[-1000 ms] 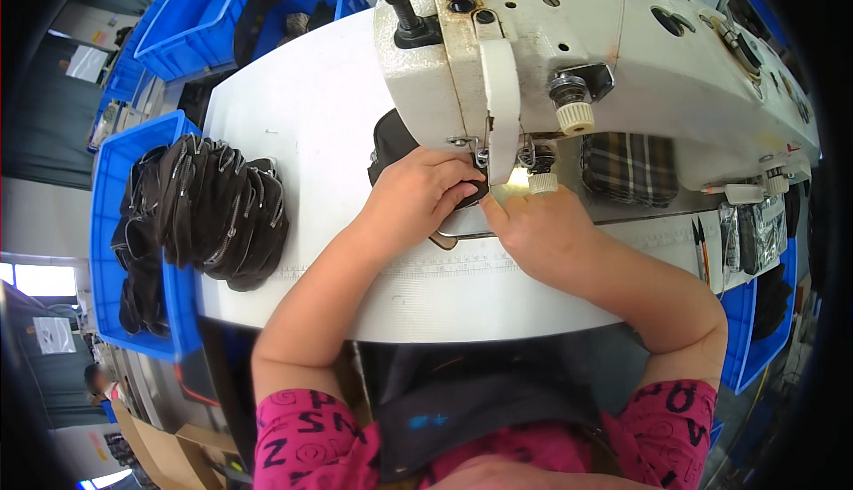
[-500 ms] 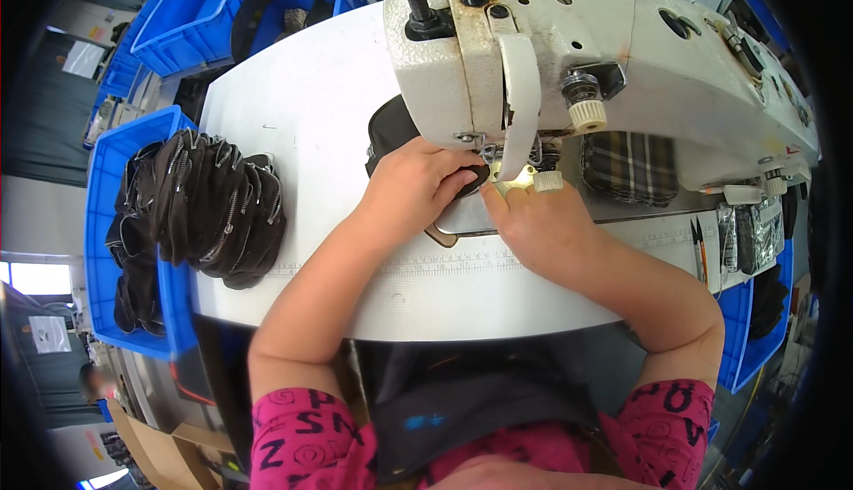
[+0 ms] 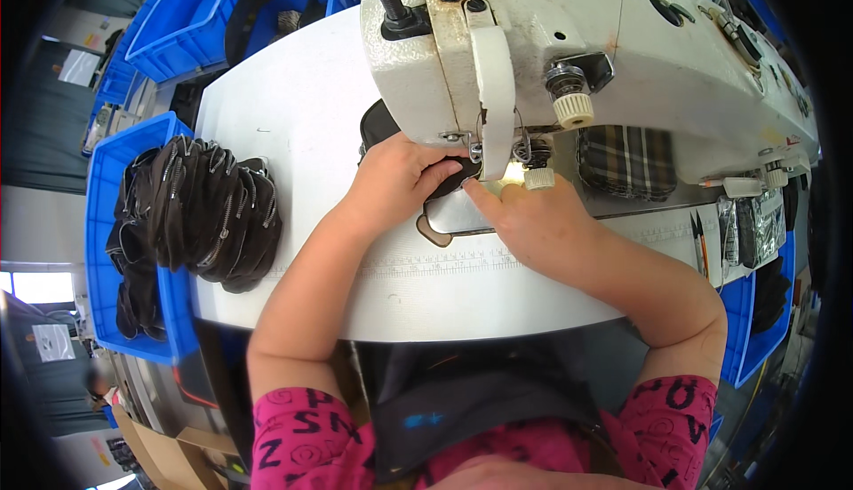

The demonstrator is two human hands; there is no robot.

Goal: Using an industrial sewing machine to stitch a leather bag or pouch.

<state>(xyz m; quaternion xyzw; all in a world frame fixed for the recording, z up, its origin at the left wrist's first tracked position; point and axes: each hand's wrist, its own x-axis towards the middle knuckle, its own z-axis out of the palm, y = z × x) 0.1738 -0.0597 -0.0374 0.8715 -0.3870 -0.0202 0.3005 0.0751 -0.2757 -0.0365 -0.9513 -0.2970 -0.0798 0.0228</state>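
A white sewing machine (image 3: pixel 444 72) stands over the table, its lit needle area partly hidden by my fingers. A black fabric piece (image 3: pixel 378 123) lies under and left of the machine head. My left hand (image 3: pixel 391 181) is closed on this piece, thumb along its near edge and fingers reaching toward the presser foot. My right hand (image 3: pixel 538 219) is bent beside the needle area, a fingertip at the fabric's edge and the other fingers curled under the machine. Close by my left hand, a tan-edged rounded tab (image 3: pixel 434 231) shows beside the metal plate (image 3: pixel 466 215).
At the left, a pile of black zippered pouches (image 3: pixel 218 215) leans from a blue bin (image 3: pixel 182 312). Plaid fabric (image 3: pixel 626 163) sits under the machine arm. Pens (image 3: pixel 700 243) and a plastic-wrapped packet (image 3: pixel 760 228) lie right. A ruler strip (image 3: pixel 400 265) runs along the table.
The whole view has shifted slightly. The black fabric has drawn in toward the machine, baring more of the metal plate and tan-edged tab. Both hands stay at the fabric.
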